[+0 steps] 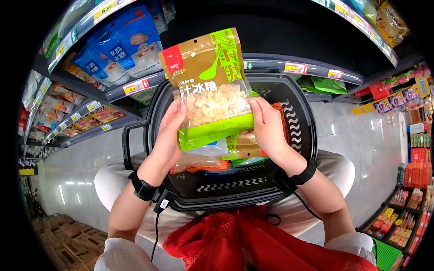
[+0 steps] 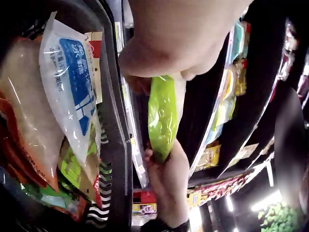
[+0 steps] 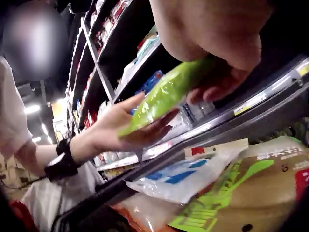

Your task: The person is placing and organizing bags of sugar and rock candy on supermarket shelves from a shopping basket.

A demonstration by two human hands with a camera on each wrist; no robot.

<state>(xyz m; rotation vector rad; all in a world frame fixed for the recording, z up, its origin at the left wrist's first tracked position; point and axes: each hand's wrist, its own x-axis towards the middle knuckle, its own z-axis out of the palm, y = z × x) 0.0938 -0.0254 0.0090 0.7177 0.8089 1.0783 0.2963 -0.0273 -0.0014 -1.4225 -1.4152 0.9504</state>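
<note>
Both hands hold up a brown and green pouch of rock sugar (image 1: pixel 212 86) above a black shopping basket (image 1: pixel 298 131). My left hand (image 1: pixel 169 133) grips the pouch's lower left edge, thumb on the front. On the lower right edge sits my right hand (image 1: pixel 266 126), thumb likewise on the front. The left wrist view shows the pouch's green bottom (image 2: pixel 163 116) edge-on between both hands. In the right wrist view the green bottom (image 3: pixel 164 94) lies across the left hand's palm (image 3: pixel 120 128). Inside the basket lie several snack bags, one white and blue (image 2: pixel 72 67).
Shelves of blue bags (image 1: pixel 122 40) and other packets line the left. A shelf rail with price tags (image 1: pixel 294 67) runs behind the basket. More goods stand on racks at the right (image 1: pixel 416 149). Red mesh fabric (image 1: pixel 253 244) hangs below the basket. Cartons (image 1: pixel 68 244) sit on the floor.
</note>
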